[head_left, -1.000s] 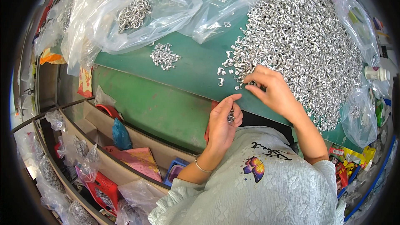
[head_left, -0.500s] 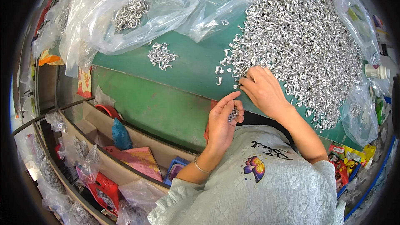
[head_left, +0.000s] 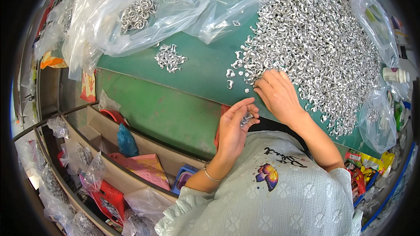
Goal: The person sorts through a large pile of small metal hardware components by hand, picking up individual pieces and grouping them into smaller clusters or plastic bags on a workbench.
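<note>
My left hand [head_left: 232,127] is cupped near the table's front edge, its fingers curled round several small silver metal parts [head_left: 246,118] that show in the palm. To its right, my right hand [head_left: 280,97] lies at the near left border of a large pile of curved silver metal parts [head_left: 315,39]. Its fingers are bent down and drawn together; whatever the tips pinch is hidden beneath them. A few loose parts [head_left: 230,85] lie just left of that hand on the green tabletop [head_left: 205,67]. Further left sits a small heap of similar curved parts [head_left: 170,58].
Silver rings [head_left: 138,14] lie inside an open clear plastic bag [head_left: 175,26] at the back left. A white bottle [head_left: 396,75] stands right of the pile. Below left are a partitioned drawer [head_left: 98,135], a blue bag [head_left: 127,140] and a red basket [head_left: 108,197].
My right hand has shifted slightly to the right, its fingers bending further down at the pile. My left hand's fingers have loosened a little, showing more of the parts inside.
</note>
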A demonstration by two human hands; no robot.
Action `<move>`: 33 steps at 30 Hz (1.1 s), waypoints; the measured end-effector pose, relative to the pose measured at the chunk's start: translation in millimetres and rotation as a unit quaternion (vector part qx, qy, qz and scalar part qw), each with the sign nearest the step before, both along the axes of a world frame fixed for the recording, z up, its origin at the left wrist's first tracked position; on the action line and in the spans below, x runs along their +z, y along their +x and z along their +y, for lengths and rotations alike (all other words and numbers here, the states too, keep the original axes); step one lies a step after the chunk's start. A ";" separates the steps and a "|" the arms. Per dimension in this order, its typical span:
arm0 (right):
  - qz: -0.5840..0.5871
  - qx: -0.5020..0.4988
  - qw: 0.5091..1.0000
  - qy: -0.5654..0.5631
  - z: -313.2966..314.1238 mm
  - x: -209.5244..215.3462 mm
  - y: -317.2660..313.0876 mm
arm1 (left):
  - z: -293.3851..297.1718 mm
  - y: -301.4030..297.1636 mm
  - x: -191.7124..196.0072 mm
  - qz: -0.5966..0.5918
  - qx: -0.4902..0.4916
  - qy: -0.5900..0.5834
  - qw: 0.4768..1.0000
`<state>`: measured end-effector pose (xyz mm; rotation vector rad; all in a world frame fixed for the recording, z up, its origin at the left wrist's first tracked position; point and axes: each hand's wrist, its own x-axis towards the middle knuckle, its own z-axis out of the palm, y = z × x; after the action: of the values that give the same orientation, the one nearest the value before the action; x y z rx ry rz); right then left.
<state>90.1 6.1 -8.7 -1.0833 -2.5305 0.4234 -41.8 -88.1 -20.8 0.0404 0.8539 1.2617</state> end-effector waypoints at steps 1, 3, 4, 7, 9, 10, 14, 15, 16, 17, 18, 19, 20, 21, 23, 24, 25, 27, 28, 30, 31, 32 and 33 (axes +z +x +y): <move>-0.002 -0.003 1.000 -0.003 0.5 0.6 0.9 | 0.3 -0.2 1.0 0.006 -0.002 -0.004 1.000; 0.024 -0.015 0.999 -0.043 0.8 4.2 3.4 | 2.3 0.2 5.3 0.017 -0.007 -0.011 1.000; 0.052 -0.020 0.995 -0.081 0.7 7.9 5.0 | 3.3 1.0 7.0 0.016 -0.001 -0.017 1.000; 0.103 0.026 0.974 -0.199 -1.7 26.6 8.0 | 9.0 4.5 14.9 0.004 0.020 -0.033 0.999; 0.123 0.056 0.954 -0.266 -2.7 30.3 10.0 | 12.9 6.8 19.3 -0.018 0.037 -0.045 0.998; 0.126 -0.001 0.957 -0.260 -1.2 31.2 9.8 | 11.3 5.7 14.6 -0.032 0.019 -0.025 0.999; 0.083 -0.098 0.982 -0.136 6.3 23.0 8.2 | 4.1 2.8 -0.6 -0.064 -0.025 0.009 0.998; 0.036 -0.078 0.994 -0.069 6.7 19.0 4.2 | 3.6 3.0 -0.9 -0.066 -0.029 0.006 0.997; -0.011 -0.059 0.998 -0.001 7.0 14.4 0.7 | 4.1 3.3 -0.1 -0.063 -0.028 0.003 0.998; -0.019 -0.054 0.998 0.031 6.8 5.8 -1.7 | 4.6 3.6 1.2 -0.061 -0.028 -0.001 0.998; -0.042 -0.047 0.997 0.050 6.8 4.4 -3.2 | 5.2 4.1 2.5 -0.058 -0.027 -0.005 0.998; -0.064 -0.038 0.995 0.067 6.6 2.5 -5.4 | 5.1 4.0 2.9 -0.052 -0.022 -0.007 0.998; -0.086 -0.029 0.992 0.084 6.7 1.4 -7.4 | 5.3 4.0 3.3 -0.046 -0.017 -0.010 0.999; -0.085 -0.027 0.992 0.092 7.4 0.7 -9.1 | 5.2 3.8 3.3 -0.040 -0.012 -0.012 0.999; -0.063 -0.016 0.993 0.095 12.9 -3.1 -9.7 | 4.8 4.0 2.2 -0.043 -0.016 -0.002 0.999; -0.051 -0.010 0.994 0.096 14.5 -4.0 -9.2 | 4.5 4.2 1.2 -0.044 -0.018 0.003 0.999; -0.025 -0.017 0.996 0.084 14.7 -3.0 -9.3 | 4.0 3.6 -0.4 -0.048 -0.021 0.009 0.999; 0.027 -0.031 0.997 0.059 14.7 1.8 -8.7 | 3.5 2.7 -2.8 -0.058 -0.028 0.020 0.998; 0.055 -0.050 0.997 -0.009 14.2 4.6 -6.2 | 3.4 2.9 -2.1 -0.045 -0.025 0.016 0.999; 0.110 -0.088 0.980 -0.144 12.9 13.2 3.0 | 4.7 4.0 2.8 -0.019 -0.019 0.006 1.000; 0.131 -0.090 0.968 -0.196 11.8 19.6 6.3 | 7.3 6.3 8.8 -0.016 -0.003 -0.012 1.000; 0.133 -0.063 0.956 -0.253 9.4 26.4 7.7 | 11.4 9.6 17.5 -0.012 0.013 -0.030 0.999; 0.134 -0.035 0.941 -0.309 6.6 32.7 8.7 | 13.9 11.4 21.1 -0.008 0.030 -0.049 0.998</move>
<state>98.8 12.7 24.0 -1.2098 -2.1484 1.3113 -30.4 -74.2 0.3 -0.0742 0.9069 1.2723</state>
